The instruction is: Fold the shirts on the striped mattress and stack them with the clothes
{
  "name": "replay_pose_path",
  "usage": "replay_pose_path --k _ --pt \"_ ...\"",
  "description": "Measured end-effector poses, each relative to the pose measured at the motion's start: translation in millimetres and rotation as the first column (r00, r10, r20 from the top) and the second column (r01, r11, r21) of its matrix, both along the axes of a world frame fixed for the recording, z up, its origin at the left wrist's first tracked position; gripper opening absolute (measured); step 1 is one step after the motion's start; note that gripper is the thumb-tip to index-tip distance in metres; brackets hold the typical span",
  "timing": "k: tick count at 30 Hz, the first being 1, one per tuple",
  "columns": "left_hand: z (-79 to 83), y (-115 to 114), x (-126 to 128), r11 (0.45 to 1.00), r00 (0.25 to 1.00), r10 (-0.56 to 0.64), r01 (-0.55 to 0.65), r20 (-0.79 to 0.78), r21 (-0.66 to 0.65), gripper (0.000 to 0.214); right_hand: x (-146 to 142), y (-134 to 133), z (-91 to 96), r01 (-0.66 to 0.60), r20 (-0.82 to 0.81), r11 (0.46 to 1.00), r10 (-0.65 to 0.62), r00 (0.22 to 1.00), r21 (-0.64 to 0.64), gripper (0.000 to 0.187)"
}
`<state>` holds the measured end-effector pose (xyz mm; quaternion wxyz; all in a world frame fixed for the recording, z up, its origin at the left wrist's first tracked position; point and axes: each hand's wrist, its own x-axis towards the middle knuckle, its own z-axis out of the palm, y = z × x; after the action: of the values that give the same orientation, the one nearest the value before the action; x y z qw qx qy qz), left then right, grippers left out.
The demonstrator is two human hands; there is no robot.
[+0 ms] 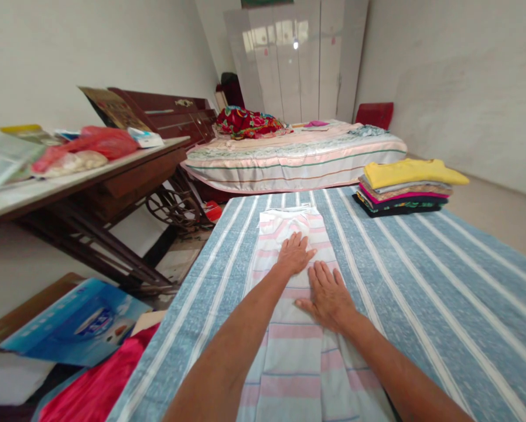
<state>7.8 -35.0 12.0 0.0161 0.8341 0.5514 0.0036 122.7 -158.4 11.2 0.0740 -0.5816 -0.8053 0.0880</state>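
My left hand (294,253) and right hand (328,293) lie flat, spread, gripping nothing, on the shirt (289,357). Long axis runs bottom-centre to mid-frame; left hand farther up.

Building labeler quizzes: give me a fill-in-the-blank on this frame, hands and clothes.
1. The left hand and right hand rest palms ___ on the striped shirt.
2. The shirt lies on a striped cloth that is mainly ___.
3. The top garment of the folded stack is ___.
4. The hand reaching farther from the person is the ___ one.
Missing: down; blue; yellow; left.
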Motion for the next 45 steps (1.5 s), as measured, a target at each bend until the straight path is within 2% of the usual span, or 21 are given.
replay_pose_path --k 6,11,14,18,20,23,27,32,35,37,41,45 --pt "-3.7 -1.4 -2.0 1.000 1.000 -0.020 0.020 -0.004 0.017 0.061 1.2 -2.2 -8.6 0.010 0.007 1.000 -0.010 1.000 0.012 0.091" --pt "13.1 2.3 -0.2 0.999 1.000 -0.014 0.013 -0.026 -0.042 0.064 1.1 -3.0 -8.8 0.009 -0.002 1.000 -0.009 1.000 0.022 0.093" --pt "19.7 -6.2 0.6 0.999 0.999 0.005 -0.006 -0.033 -0.038 0.066 1.2 -2.6 -9.9 0.007 -0.017 1.000 -0.007 1.000 0.027 0.094" --pt "11.3 -26.6 -3.5 0.999 0.999 -0.008 0.006 -0.046 -0.047 0.063 1.4 -1.9 -9.7 0.014 -0.030 1.000 -0.014 0.999 0.027 0.096" --pt "4.2 -33.3 -7.3 1.000 0.999 -0.026 0.025 -0.040 -0.010 0.061 1.7 -2.1 -8.6 0.013 -0.030 0.999 -0.012 0.999 0.034 0.096" --pt "-3.1 -36.1 -11.6 0.997 0.998 -0.051 0.053 -0.029 0.061 0.059 2.1 -2.8 -6.6 0.012 -0.029 0.999 -0.011 1.000 0.030 0.095" --pt "-4.1 -33.3 -11.2 0.998 0.999 -0.046 0.047 -0.024 0.032 0.058 2.3 -3.3 -5.2 0.020 -0.031 1.000 -0.020 0.999 0.012 0.096" --pt "11.0 -35.8 -8.0 0.999 0.999 -0.040 0.040 -0.008 0.016 0.059 2.9 -2.5 -6.9 0.014 -0.024 1.000 -0.014 1.000 -0.003 0.097" --pt "23.6 -51.1 -11.7 0.998 0.999 -0.040 0.039 0.011 0.045 0.058 3.2 -2.7 -8.7 0.007 -0.026 1.000 -0.007 1.000 0.011 0.097" --pt "25.8 -66.3 -17.7 0.998 1.000 -0.028 0.028 0.010 0.053 0.057 3.5 -3.0 -9.9 0.002 -0.024 1.000 -0.001 1.000 0.023 0.095" --pt "10.8 -91.4 -33.4 0.999 0.997 0.043 -0.041 -0.068 0.019 0.061 5.0 -3.0 -12.6 0.008 -0.010 1.000 -0.008 1.000 0.019 0.090" --pt "-4.5 -95.9 -41.4 0.999 0.995 0.048 -0.046 -0.088 0.027 0.067 6.0 -2.4 -14.6 0.004 -0.001 1.000 -0.004 1.000 0.014 0.089"
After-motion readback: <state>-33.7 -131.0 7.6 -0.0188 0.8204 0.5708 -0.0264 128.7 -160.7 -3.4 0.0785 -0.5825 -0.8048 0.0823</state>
